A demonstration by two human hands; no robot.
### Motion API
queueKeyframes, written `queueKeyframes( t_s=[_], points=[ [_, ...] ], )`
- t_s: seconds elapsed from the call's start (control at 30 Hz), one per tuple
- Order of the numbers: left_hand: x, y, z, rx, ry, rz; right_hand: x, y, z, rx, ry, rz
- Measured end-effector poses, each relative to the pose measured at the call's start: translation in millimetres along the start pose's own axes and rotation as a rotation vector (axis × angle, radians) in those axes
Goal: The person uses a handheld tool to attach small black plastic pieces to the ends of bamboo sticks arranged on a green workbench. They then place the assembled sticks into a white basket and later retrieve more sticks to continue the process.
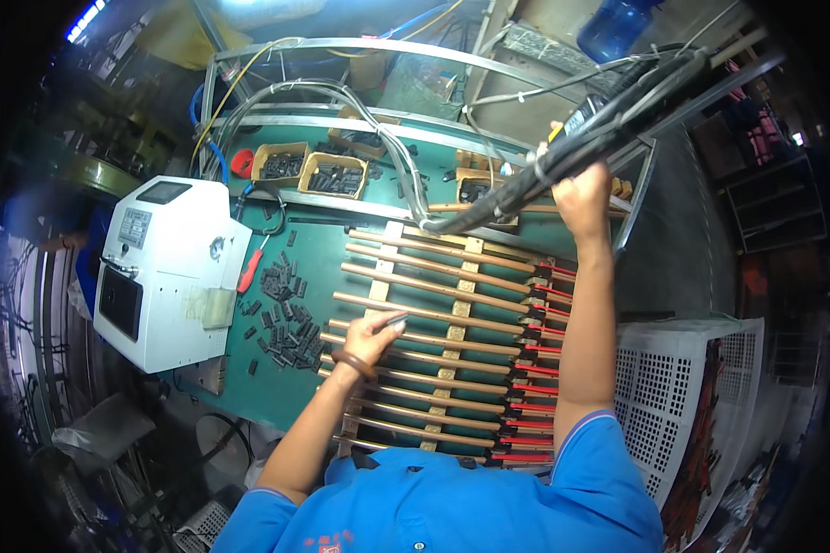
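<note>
Several copper-coloured rods (424, 274) lie side by side across notched wooden strips (456, 332), their right ends fitted with black and red pieces (537, 385). Over the middle rods, my left hand (371, 337) is closed, with a small dark piece (397, 320) pinched at its fingertips. My right hand (583, 198) reaches to the far right and is wrapped round a black cabled hand tool (576, 120). A thick black cable bundle (535, 175) partly hides that tool. Left of the rods, small dark rectangular blocks (290, 318) are heaped loose on the green tabletop (249, 387).
A white machine box (180, 267) stands at the left, with a red-handled screwdriver (252, 267) beside it. Cardboard boxes of dark parts (335, 175) sit at the back, under a metal frame (406, 48). White perforated crates (655, 396) stand at the right.
</note>
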State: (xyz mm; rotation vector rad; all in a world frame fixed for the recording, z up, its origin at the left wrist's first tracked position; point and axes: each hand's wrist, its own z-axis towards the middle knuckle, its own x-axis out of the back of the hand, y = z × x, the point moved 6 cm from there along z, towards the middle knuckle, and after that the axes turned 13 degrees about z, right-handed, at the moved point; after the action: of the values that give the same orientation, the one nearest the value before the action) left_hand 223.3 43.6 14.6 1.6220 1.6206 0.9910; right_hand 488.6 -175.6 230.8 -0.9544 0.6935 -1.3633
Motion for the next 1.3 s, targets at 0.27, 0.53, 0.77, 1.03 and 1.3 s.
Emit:
queueKeyframes(
  t_s=[0.27,0.53,0.77,1.03,1.3],
  points=[
    [-12,50,53,-0.044,-0.126,-0.111,-66,-38,-48,-0.111,-0.262,0.678],
    [-22,31,98,0.053,-0.139,-0.126,-67,-21,-47,-0.103,-0.078,0.561],
    [-18,14,166,-0.366,0.142,0.621,-38,9,-32,0.074,0.035,0.346],
    [-43,88,147,-0.682,0.236,0.779,-21,22,-27,0.076,0.174,0.301],
    [-36,64,152,-0.852,0.344,0.776,-39,6,-25,0.046,0.128,0.415]
  ],
)
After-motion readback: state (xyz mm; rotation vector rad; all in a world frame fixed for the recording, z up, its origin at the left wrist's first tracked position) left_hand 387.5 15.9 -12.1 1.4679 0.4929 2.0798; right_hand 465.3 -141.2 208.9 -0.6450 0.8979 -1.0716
